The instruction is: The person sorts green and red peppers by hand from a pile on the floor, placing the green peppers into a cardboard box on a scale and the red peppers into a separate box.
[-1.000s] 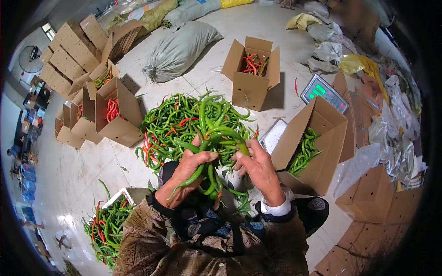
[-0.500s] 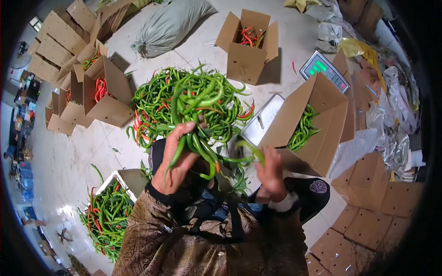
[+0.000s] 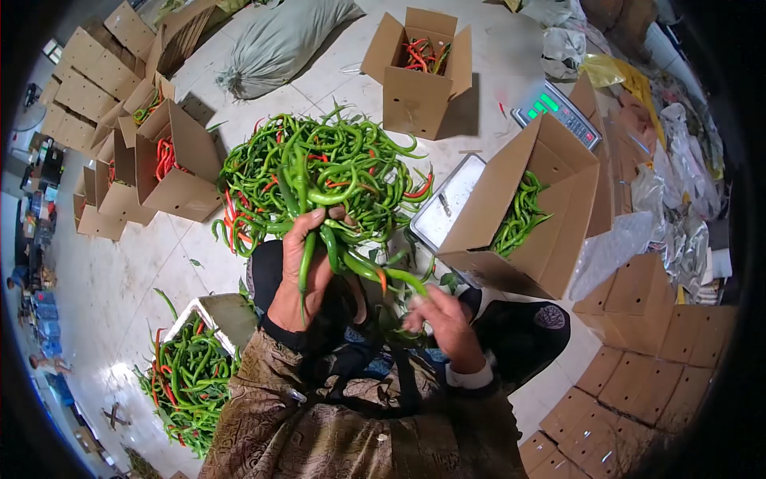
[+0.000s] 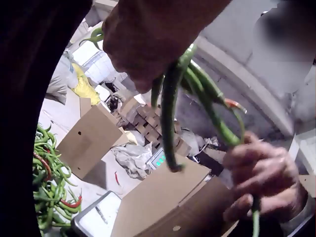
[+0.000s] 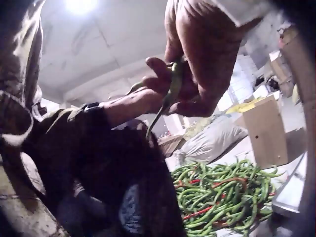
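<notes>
Two hands show in the head view: the left hand [image 3: 302,275] grips a green pepper bunch [image 3: 329,246] in front of the big pepper pile [image 3: 267,164], and the right hand [image 3: 447,321] holds the end of a long pepper [image 3: 405,279]. In the left wrist view, the right hand's fingers curl round that pepper. In the right wrist view, the pile sits on the floor [image 3: 182,259].

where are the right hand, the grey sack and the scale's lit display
right hand [image 3: 449,323]: head view, back of the hand
grey sack [image 3: 286,46]: head view, middle of its side
scale's lit display [image 3: 546,103]: head view, green digits
</notes>
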`<state>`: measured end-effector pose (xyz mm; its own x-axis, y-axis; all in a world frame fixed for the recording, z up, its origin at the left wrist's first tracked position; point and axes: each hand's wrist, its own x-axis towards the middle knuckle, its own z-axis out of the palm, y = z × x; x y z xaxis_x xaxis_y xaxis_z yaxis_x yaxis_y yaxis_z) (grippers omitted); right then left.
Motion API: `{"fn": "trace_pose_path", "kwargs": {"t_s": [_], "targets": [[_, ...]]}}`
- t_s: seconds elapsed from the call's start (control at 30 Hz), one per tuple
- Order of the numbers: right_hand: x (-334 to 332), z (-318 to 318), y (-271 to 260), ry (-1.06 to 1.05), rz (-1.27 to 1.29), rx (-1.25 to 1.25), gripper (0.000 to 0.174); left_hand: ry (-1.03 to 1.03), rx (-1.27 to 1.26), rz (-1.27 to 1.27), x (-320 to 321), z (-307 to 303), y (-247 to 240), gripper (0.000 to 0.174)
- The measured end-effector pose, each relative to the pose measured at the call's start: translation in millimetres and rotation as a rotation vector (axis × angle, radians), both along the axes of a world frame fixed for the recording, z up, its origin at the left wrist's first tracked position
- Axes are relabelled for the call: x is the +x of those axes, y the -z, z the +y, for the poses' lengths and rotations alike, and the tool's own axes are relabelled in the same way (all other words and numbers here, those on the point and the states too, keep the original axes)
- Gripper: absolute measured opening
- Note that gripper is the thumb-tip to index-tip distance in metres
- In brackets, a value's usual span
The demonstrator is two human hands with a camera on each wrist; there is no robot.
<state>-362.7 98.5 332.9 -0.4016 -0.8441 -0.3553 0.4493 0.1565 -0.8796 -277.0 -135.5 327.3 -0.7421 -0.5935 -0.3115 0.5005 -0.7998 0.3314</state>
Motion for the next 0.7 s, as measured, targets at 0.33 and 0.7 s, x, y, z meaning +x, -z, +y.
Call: {"fn": "trace_pose_path", "kwargs": {"t_s": [0.33, 0.7], "targets": [[-21.5, 43.9, -20.6, 0.602, -0.149, -0.011, 0.010, 0.035, -0.002, -0.004, -5.6, -0.3, 10.8, 0.024], [5.2, -71.0, 14.1, 0.043, 0.396, 0.128, 0.028, 0.018, -0.257, -0.293, -9.3, 38.9, 50.6, 0.024]]}}
